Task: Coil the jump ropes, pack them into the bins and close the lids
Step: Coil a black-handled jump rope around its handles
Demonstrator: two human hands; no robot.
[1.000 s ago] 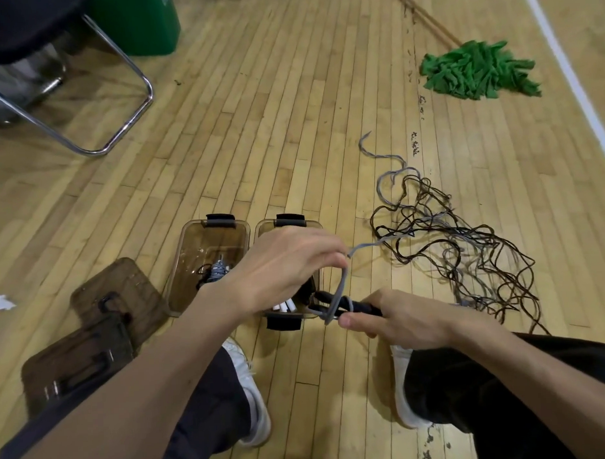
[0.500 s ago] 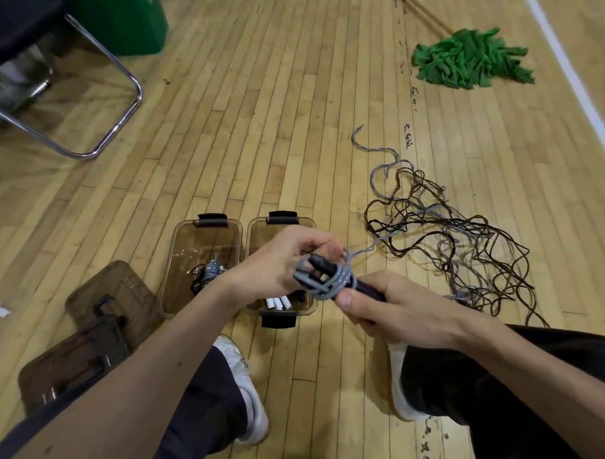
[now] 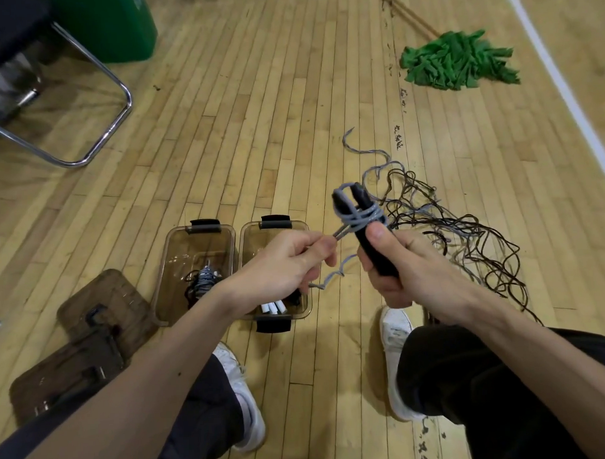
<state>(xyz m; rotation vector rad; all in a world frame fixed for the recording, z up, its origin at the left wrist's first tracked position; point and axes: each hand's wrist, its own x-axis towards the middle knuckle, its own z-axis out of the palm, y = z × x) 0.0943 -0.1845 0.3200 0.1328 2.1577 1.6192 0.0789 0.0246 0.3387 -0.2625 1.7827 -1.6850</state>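
while the right hand (image 3: 410, 277) grips the two black handles (image 3: 377, 257) side by side, fingers curled tight round them, the left hand (image 3: 285, 267) pinches the grey cord (image 3: 359, 218) between thumb and fingertips and pulls it taut off the wrap. several turns sit near the top of the handles, held above the floor just right of the bins. a short kinked tail (image 3: 333, 276) hangs below the left hand, so this rope looks nearly wound.

to do it well: hold tension, lay each turn touching the last, don't stack on one spot or it'll slide off the ends. pin the last turn with the right thumb whenever the left hand regrips. tuck the tail under a turn to finish, else it springs loose in the bin.

left bin (image 3: 161, 279) holds one wound rope (image 3: 203, 284). right bin (image 3: 257, 244) shows white handles (image 3: 273, 307), partly hidden by the left wrist. lids (image 3: 104, 301) lie on the floor left of the bins. the tangle of ropes (image 3: 466, 237) on the floor to the right is uncoiled, so i'd judge the task under halfway. can't tell if the held cord is snagged in it.
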